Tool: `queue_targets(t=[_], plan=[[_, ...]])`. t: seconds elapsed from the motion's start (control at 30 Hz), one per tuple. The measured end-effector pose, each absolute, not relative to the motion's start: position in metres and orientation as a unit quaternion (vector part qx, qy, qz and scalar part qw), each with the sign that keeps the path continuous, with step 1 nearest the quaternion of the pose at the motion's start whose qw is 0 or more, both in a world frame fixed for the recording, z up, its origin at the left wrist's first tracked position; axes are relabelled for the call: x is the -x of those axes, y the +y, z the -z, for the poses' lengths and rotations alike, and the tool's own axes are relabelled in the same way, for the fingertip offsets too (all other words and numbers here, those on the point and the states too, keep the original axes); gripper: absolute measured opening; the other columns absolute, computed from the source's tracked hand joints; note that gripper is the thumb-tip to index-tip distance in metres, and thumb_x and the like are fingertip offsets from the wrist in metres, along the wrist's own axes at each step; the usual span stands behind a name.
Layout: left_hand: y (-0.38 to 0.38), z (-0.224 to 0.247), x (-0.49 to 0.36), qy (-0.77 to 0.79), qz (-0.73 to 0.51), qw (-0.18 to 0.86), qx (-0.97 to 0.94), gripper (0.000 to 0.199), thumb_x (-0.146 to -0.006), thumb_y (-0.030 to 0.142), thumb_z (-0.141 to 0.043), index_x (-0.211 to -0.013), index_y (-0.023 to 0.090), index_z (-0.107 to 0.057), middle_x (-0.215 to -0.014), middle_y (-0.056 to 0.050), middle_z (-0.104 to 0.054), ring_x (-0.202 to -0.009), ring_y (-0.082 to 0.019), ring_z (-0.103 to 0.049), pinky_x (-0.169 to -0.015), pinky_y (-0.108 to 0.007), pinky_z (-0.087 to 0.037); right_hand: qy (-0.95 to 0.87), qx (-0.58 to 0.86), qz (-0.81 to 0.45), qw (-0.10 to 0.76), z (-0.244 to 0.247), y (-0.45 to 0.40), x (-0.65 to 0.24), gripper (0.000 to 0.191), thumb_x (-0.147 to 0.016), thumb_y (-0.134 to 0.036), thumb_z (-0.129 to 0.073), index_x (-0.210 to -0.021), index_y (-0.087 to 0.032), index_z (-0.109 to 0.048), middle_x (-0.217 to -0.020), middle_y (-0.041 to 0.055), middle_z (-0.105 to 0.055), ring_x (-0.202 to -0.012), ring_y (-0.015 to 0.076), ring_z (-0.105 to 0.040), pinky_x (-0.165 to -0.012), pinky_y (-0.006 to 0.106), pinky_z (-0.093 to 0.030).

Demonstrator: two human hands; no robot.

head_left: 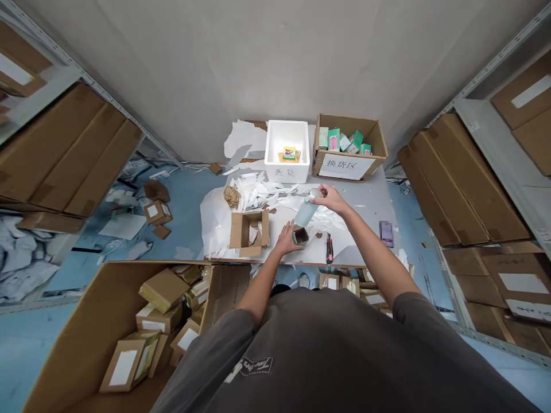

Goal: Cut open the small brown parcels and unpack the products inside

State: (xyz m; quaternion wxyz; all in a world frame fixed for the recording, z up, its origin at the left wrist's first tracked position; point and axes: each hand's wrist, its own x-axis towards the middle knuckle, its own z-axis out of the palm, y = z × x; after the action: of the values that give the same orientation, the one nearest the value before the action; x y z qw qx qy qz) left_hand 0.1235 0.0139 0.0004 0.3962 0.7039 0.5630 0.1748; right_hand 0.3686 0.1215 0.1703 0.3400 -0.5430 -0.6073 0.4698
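Note:
My right hand (330,199) pinches the upper end of a pale blue bottle (306,213), which is tilted above the table. Just below the bottle, my left hand (287,238) grips a small box (301,236) whose dark open end faces up. The bottle's lower end is close to that opening; whether they touch I cannot tell. To the left of the small box stands an opened cardboard carton (237,231) with white paper inside. A red and black utility knife (329,249) lies on the table to the right.
Torn white paper strips (255,192) litter the table. Behind are a white foam box (287,173) with a small yellow packet and a labelled carton (381,140) of green boxes. A phone (386,234) lies at right. A large carton (64,344) of parcels stands front left; shelves flank both sides.

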Motion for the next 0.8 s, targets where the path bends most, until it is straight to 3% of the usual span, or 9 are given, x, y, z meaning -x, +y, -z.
queue_targets(t=[0.1,0.23,0.33,0.43,0.57,0.67,0.8], plan=[[0.015,-0.046,-0.129,0.546,-0.321,0.333,-0.698,0.117,-0.08,0.051,-0.092,-0.171,0.024,-0.024,-0.173,-0.02,-0.036,-0.162,-0.038,-0.034,-0.132,-0.053,-0.032,-0.565,0.573,-0.471,0.361,-0.187,0.119,-0.369,0.067,-0.053,-0.061,-0.096,-0.084,-0.026,-0.048,-0.075,-0.007,-0.05,-0.072,0.0143,-0.047,-0.061,0.025,-0.041],[0.021,-0.103,-0.157,0.503,-0.376,0.311,-0.714,0.105,-0.082,0.045,-0.091,-0.168,0.027,-0.032,-0.16,-0.017,-0.051,-0.145,-0.037,-0.054,-0.118,-0.05,-0.05,-0.491,0.609,-0.496,0.377,-0.196,0.106,-0.36,0.076,-0.048,-0.064,-0.1,-0.082,-0.026,-0.045,-0.075,-0.0069,-0.048,-0.072,0.0149,-0.051,-0.06,0.026,-0.046],[0.023,-0.127,-0.173,0.515,-0.388,0.316,-0.696,0.095,-0.082,0.037,-0.089,-0.163,0.027,-0.039,-0.152,-0.016,-0.056,-0.133,-0.035,-0.062,-0.109,-0.049,-0.055,-0.46,0.589,-0.526,0.405,-0.202,0.092,-0.361,0.071,-0.059,-0.069,-0.096,-0.087,-0.025,-0.049,-0.082,-0.0041,-0.056,-0.08,0.0183,-0.06,-0.064,0.029,-0.054],[0.023,-0.138,-0.175,0.49,-0.404,0.385,-0.67,0.099,-0.083,0.04,-0.088,-0.164,0.029,-0.034,-0.152,-0.016,-0.056,-0.127,-0.033,-0.065,-0.102,-0.047,-0.059,-0.483,0.487,-0.604,0.406,-0.207,0.073,-0.374,0.064,-0.069,-0.064,-0.094,-0.111,-0.027,-0.062,-0.103,0.0011,-0.069,-0.098,0.0229,-0.069,-0.076,0.035,-0.062],[0.021,-0.15,-0.173,0.437,-0.426,0.445,-0.656,0.097,-0.086,0.047,-0.087,-0.165,0.032,-0.033,-0.154,-0.015,-0.055,-0.132,-0.032,-0.064,-0.099,-0.045,-0.061,-0.508,0.38,-0.661,0.401,-0.2,0.048,-0.387,0.101,-0.064,-0.045,-0.101,-0.152,-0.037,-0.051,-0.126,0.0063,-0.072,-0.108,0.0275,-0.074,-0.085,0.042,-0.066],[0.015,-0.161,-0.175,0.457,-0.426,0.392,-0.675,0.102,-0.08,0.05,-0.092,-0.165,0.032,-0.039,-0.155,-0.014,-0.053,-0.133,-0.033,-0.062,-0.102,-0.046,-0.06,-0.503,0.408,-0.621,0.442,-0.189,0.037,-0.384,0.117,-0.062,-0.043,-0.101,-0.163,-0.037,-0.041,-0.13,0.0083,-0.07,-0.109,0.03,-0.074,-0.086,0.045,-0.067],[0.004,-0.174,-0.181,0.466,-0.414,0.365,-0.691,0.12,-0.079,0.048,-0.093,-0.174,0.035,-0.022,-0.157,-0.014,-0.052,-0.124,-0.032,-0.066,-0.1,-0.047,-0.062,-0.5,0.455,-0.57,0.468,-0.184,0.027,-0.379,0.123,-0.064,-0.046,-0.1,-0.168,-0.035,-0.034,-0.13,0.0096,-0.068,-0.111,0.0319,-0.073,-0.089,0.048,-0.067]])
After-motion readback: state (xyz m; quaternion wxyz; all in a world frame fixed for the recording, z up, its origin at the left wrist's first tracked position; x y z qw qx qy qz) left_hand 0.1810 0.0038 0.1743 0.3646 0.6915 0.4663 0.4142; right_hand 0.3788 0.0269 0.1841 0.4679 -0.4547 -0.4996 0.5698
